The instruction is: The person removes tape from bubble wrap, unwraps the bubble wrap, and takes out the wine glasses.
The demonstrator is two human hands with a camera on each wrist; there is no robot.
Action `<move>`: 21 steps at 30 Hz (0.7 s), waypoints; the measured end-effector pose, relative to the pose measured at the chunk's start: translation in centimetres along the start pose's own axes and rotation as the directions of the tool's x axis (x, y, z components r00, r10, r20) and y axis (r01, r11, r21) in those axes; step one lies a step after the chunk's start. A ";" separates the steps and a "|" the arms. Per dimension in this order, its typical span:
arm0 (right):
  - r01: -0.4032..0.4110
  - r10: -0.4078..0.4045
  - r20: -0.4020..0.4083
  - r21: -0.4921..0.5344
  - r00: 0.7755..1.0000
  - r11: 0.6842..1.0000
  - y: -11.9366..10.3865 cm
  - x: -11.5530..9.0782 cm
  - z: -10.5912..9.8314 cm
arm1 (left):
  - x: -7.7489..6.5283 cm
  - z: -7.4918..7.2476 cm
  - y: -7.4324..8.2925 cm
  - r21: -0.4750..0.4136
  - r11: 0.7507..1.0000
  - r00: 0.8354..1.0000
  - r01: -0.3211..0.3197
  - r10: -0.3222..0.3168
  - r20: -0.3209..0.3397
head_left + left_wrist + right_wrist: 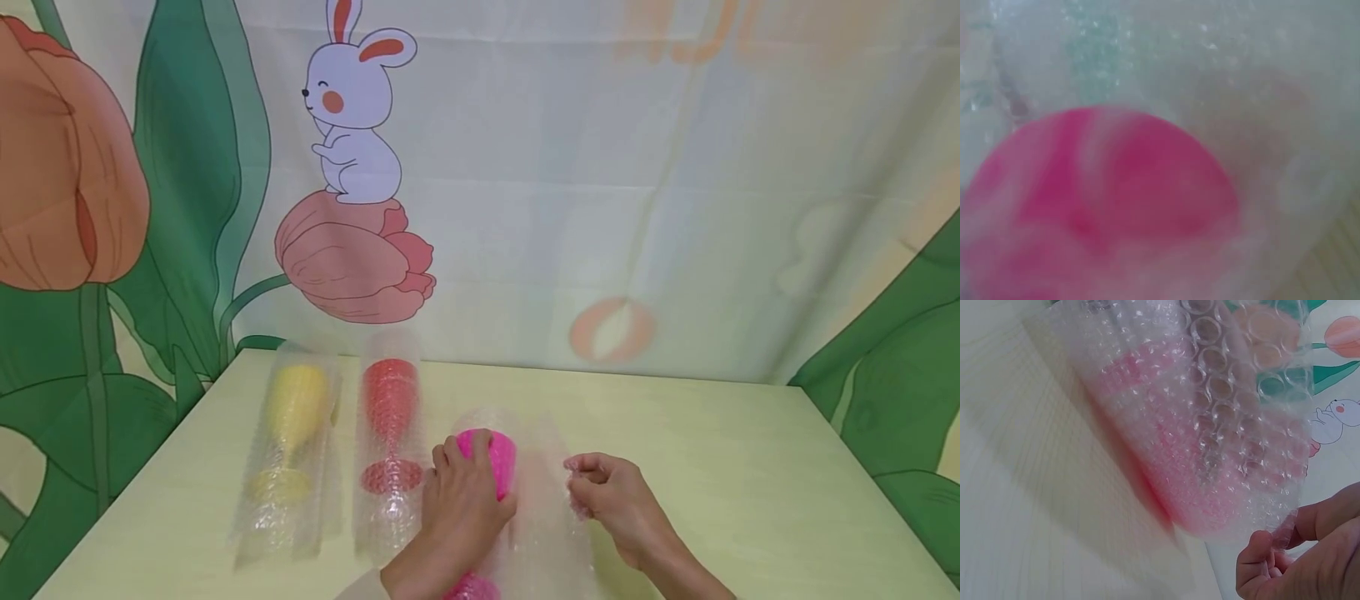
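A bright pink goblet (506,467) lies on the table in front of me, its round base showing low in the head view. My left hand (463,504) grips its cup from above with curled fingers. Bubble wrap (551,525) spreads to the right of the goblet. Between thumb and fingers, my right hand (622,504) pinches the sheet's right edge. In the right wrist view the lifted bubble wrap (1219,387) hangs in front of the pink goblet. Blurred pink (1160,194) fills much of the left wrist view, where the left hand's fingers cannot be made out.
Left of my hands lie a red goblet (392,396) and a yellow goblet (297,404), each rolled in bubble wrap. Pale yellow-green covers the table (787,492). Behind its far edge hangs a curtain (510,208) printed with a rabbit and tulips.
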State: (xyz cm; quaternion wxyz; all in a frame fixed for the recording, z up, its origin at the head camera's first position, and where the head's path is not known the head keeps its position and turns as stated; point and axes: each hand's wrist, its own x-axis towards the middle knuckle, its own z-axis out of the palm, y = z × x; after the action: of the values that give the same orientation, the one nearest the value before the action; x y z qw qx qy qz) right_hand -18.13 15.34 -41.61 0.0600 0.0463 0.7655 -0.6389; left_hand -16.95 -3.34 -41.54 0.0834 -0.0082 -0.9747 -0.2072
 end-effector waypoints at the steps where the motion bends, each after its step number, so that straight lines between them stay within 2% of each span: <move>1: -0.005 0.005 0.002 -0.002 1.000 1.000 0.0 0.0 -0.1 | 0.0 0.0 0.0 0.016 1.000 1.000 -0.012 0.012 -0.011; 3: -0.002 0.002 0.003 -0.006 1.000 1.000 0.0 0.0 -0.2 | 0.1 -0.1 -0.1 0.039 0.999 0.999 -0.024 0.024 -0.021; 8: -0.007 0.007 0.007 -0.002 1.000 1.000 0.5 0.0 -0.8 | 0.1 -0.1 0.1 0.001 1.000 1.000 -0.007 0.007 -0.008; 14: -0.019 0.020 0.010 -0.011 1.000 1.000 0.9 0.1 -1.8 | 0.1 -0.1 0.3 -0.085 0.996 1.000 0.018 -0.017 0.010; 21: -0.021 0.021 0.033 -0.019 0.999 1.000 1.2 -0.1 -3.1 | 0.2 -0.2 0.3 -0.197 0.979 0.998 0.057 -0.050 0.038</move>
State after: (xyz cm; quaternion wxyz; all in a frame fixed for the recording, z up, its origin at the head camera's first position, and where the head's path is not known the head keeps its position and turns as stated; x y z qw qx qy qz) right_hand -17.93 18.64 -42.22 0.0797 0.0434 0.7698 -0.6318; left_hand -17.10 -3.15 -41.24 0.0604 0.0062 -0.9503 -0.3054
